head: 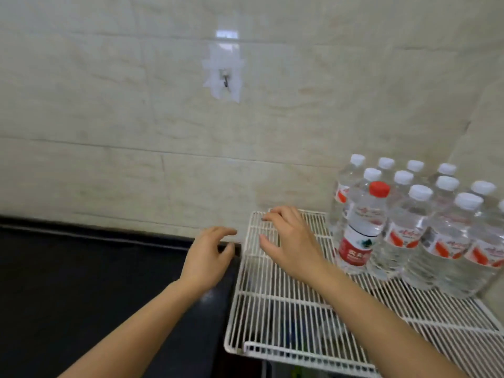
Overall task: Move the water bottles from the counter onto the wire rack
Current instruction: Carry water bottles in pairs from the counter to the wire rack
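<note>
A white wire rack [275, 309] fills the lower right of the view. Several clear water bottles with white caps [447, 241] stand packed together on its far right part. In front of them stands one bottle with a red cap and red label [362, 227]. My right hand [291, 241] hovers over the rack's far left corner, fingers spread, holding nothing. My left hand [208, 255] hangs just left of the rack above the dark counter [95, 282], fingers apart and holding nothing.
A tiled wall [163, 118] rises behind the counter, with a small metal hook [225, 77] stuck on it. Another wall closes in on the right side behind the bottles. Dark shapes show dimly under the rack.
</note>
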The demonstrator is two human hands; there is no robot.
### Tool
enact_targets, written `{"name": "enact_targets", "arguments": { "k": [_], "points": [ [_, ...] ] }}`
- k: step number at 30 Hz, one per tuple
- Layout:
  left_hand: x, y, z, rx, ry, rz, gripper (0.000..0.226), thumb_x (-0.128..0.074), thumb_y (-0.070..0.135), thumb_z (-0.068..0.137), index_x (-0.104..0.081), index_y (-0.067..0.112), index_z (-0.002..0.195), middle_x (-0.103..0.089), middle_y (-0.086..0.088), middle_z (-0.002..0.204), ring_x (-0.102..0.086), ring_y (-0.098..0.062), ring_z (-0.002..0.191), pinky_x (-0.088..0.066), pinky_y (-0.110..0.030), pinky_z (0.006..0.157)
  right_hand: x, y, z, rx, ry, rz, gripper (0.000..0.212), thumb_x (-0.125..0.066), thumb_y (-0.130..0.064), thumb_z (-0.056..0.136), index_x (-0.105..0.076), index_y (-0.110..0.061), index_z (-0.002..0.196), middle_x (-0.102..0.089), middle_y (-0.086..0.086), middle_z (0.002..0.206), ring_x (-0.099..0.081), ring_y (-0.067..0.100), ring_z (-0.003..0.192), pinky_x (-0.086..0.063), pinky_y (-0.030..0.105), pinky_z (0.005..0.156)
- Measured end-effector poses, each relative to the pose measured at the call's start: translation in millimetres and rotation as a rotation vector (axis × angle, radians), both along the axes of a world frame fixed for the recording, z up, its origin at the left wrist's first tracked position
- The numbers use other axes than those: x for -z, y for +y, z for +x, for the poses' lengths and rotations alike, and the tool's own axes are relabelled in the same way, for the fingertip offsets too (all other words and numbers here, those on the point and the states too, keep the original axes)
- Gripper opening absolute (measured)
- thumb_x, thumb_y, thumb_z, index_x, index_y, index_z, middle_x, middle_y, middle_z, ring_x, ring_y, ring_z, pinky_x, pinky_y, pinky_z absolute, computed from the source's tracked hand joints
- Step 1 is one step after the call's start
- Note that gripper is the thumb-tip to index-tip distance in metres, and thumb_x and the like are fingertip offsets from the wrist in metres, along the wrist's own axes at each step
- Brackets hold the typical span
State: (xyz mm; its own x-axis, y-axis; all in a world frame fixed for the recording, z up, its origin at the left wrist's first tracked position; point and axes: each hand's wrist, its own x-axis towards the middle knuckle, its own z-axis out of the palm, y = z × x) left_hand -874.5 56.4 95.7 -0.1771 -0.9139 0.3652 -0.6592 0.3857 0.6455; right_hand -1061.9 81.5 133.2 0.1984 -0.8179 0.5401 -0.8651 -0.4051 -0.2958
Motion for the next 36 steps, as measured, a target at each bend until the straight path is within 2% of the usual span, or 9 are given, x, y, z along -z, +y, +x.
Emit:
{"name": "enact_targets", "arguments": {
  "k": [3, 8, 15, 20, 25, 30, 36],
  "points": [
    [14, 15, 81, -0.105, -0.046, 0.036, 0.032, -0.057, 0.02, 0.088, -0.062, 0.023, 0.12, -0.063, 0.005, 0.118, -0.054, -0.013, 0.112, -0.046, -0.029, 0.096, 24, -6, 75, -0.093, 0.068, 0.123, 0.043, -0.053, -0.037, 0.086, -0.06, -0.01, 0.118, -0.057, 0.006, 0.114, -0.051, 0.025, 0.112, -0.042, 0.039, 0.1],
    [34, 56, 235, -0.296, -0.033, 0.118, 0.032, -0.055, 0.019, 0.09, -0.061, 0.021, 0.121, -0.064, 0.004, 0.115, -0.057, -0.012, 0.105, -0.048, -0.03, 0.093, 56, 0, 216, -0.228, 0.146, 0.273, 0.047, -0.053, -0.038, 0.094, -0.048, -0.016, 0.134, -0.051, 0.0, 0.129, -0.043, 0.018, 0.122, -0.037, 0.032, 0.103],
    [65, 130, 422, -0.534, -0.022, 0.225, 0.032, -0.055, 0.017, 0.087, -0.064, 0.019, 0.117, -0.066, 0.0, 0.111, -0.06, -0.015, 0.102, -0.047, -0.032, 0.093, 88, 30, 414, -0.378, 0.147, 0.41, 0.048, -0.052, -0.037, 0.095, -0.046, -0.015, 0.136, -0.05, 0.0, 0.131, -0.046, 0.02, 0.121, -0.04, 0.034, 0.101],
    [69, 176, 537, -0.692, -0.083, 0.307, 0.035, -0.053, 0.017, 0.088, -0.061, 0.019, 0.122, -0.065, -0.004, 0.113, -0.059, -0.019, 0.103, -0.046, -0.031, 0.092, 103, 44, 534, -0.529, 0.222, 0.441, 0.048, -0.052, -0.038, 0.095, -0.045, -0.015, 0.136, -0.05, 0.0, 0.13, -0.045, 0.019, 0.12, -0.04, 0.033, 0.1],
    [74, 216, 647, -0.91, -0.011, 0.351, 0.034, -0.054, 0.016, 0.087, -0.062, 0.02, 0.12, -0.064, -0.004, 0.12, -0.059, -0.021, 0.107, -0.043, -0.031, 0.094, 109, 44, 646, -0.669, 0.286, 0.485, 0.051, -0.051, -0.037, 0.096, -0.04, -0.014, 0.141, -0.047, 0.001, 0.134, -0.045, 0.019, 0.123, -0.041, 0.034, 0.101],
    [86, 225, 737, -1.043, 0.033, 0.367, 0.034, -0.055, 0.016, 0.087, -0.061, 0.019, 0.12, -0.063, -0.007, 0.12, -0.058, -0.022, 0.106, -0.042, -0.03, 0.093, 118, 30, 758, -0.797, 0.314, 0.494, 0.053, -0.053, -0.036, 0.096, -0.039, -0.014, 0.142, -0.047, 0.002, 0.135, -0.045, 0.019, 0.123, -0.042, 0.034, 0.101],
    [97, 195, 849, -1.131, 0.077, 0.379, 0.035, -0.055, 0.017, 0.088, -0.06, 0.018, 0.122, -0.06, -0.008, 0.124, -0.058, -0.023, 0.107, -0.042, -0.031, 0.093, 133, -8, 892, -0.891, 0.32, 0.526, 0.054, -0.054, -0.033, 0.095, -0.038, -0.013, 0.143, -0.047, 0.003, 0.137, -0.044, 0.018, 0.126, -0.041, 0.036, 0.104]
  ]
}}
